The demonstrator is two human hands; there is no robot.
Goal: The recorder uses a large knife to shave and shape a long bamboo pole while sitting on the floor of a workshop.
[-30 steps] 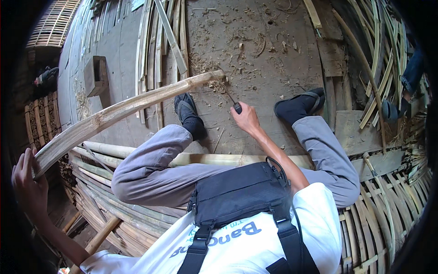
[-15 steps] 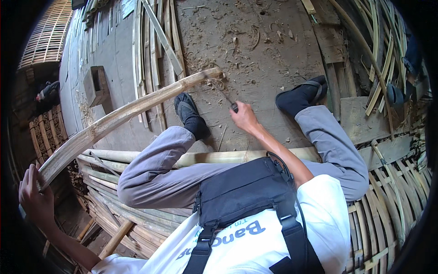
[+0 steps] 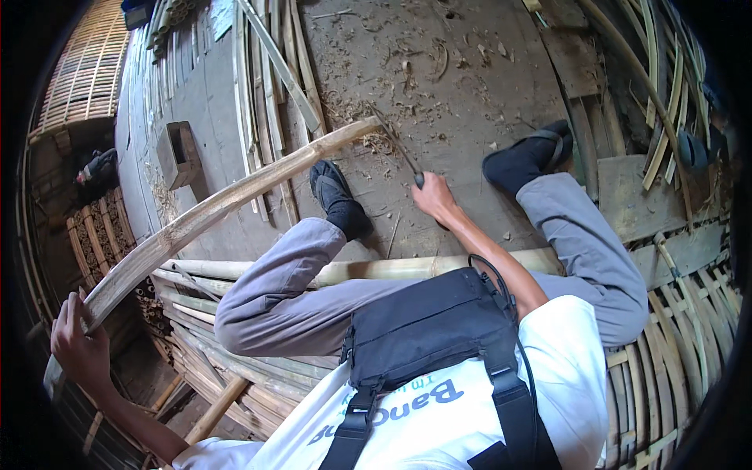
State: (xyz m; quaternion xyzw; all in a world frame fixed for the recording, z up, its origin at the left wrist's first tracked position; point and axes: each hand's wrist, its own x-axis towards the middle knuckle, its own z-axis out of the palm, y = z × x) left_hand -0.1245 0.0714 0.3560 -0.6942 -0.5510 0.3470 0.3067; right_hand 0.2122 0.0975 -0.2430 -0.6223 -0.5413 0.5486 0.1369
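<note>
A long, slightly bent strip of split bamboo runs from the lower left to the middle of the floor. My left hand is closed round its near left end. In my right hand, the fingers are wrapped round the dark handle of a knife. The thin blade points away and to the left, lying at the strip's far end; whether it touches the wood I cannot tell. My left foot rests just right of the strip, and my right foot is farther right.
Shavings litter the floor ahead. Long bamboo slats lie at the far left, near a hollow wooden block. A bamboo pole crosses under my legs. More strips lean at the right, beside a slatted bamboo surface.
The knife has swung, so its blade now points farther away and its tip reaches past the strip's end. The whole view has shifted slightly. My left hand keeps its hold.
</note>
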